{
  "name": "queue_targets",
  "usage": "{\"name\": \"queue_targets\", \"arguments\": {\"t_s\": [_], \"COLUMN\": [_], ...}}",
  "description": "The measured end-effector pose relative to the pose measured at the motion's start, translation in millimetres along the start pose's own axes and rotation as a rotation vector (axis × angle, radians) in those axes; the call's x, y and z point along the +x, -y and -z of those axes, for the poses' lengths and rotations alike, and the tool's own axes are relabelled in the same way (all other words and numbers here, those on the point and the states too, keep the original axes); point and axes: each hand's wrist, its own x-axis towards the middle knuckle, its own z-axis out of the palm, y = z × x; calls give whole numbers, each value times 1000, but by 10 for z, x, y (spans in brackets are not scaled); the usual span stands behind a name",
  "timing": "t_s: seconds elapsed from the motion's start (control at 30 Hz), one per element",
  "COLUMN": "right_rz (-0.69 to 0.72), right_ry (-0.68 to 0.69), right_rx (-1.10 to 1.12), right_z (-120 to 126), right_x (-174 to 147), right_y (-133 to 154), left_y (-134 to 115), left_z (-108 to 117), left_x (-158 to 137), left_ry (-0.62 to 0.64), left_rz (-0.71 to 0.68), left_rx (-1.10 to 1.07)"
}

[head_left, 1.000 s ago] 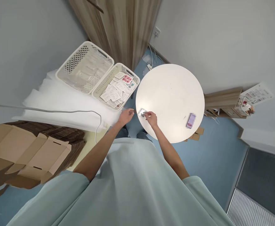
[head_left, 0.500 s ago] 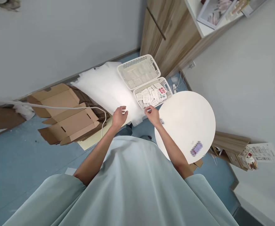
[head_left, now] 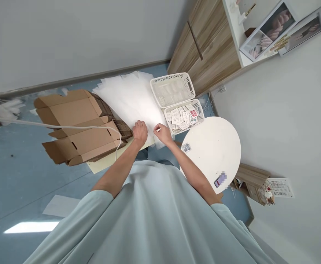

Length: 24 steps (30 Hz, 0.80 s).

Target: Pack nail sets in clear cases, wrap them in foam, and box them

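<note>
A fanned stack of thin white sheets (head_left: 133, 93) lies in front of me, likely soft packing material. On the near left part of that stack rests my left hand (head_left: 140, 132), its fingers bent down and closed against the top sheet; its fingertips are hidden. My right hand (head_left: 163, 134) is over the near right corner of the sheets, thumb and forefinger pinched together. Whether a sheet edge is caught in that pinch is too small to tell. Just beyond the right hand stands a white basket (head_left: 170, 129) holding several small printed cards (head_left: 180, 118).
Flattened brown cardboard boxes (head_left: 69, 110) are stacked at left, with a white cable (head_left: 89, 127) across them. A second white basket (head_left: 152, 88) sits behind the first. At right, a round white table (head_left: 212, 146) bears a phone (head_left: 220, 180) and a small clear pack (head_left: 186, 147).
My left hand has come down onto the white sheets, its fingers now bent. The right hand has moved left, away from the card basket to the sheets. The view has shifted.
</note>
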Motion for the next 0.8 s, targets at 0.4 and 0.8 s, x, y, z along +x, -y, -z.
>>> {"name": "queue_targets", "arguments": {"t_s": [0.4, 0.8], "right_rz": [-11, 287], "right_ry": [10, -58], "right_rx": [-5, -174], "right_z": [102, 135], "right_x": [79, 155], "right_y": [-24, 209], "left_y": [54, -463], "left_z": [309, 691], "left_x": [-63, -397], "left_ry": [-6, -168], "left_rz": [90, -275], "left_rx": [-75, -289]}}
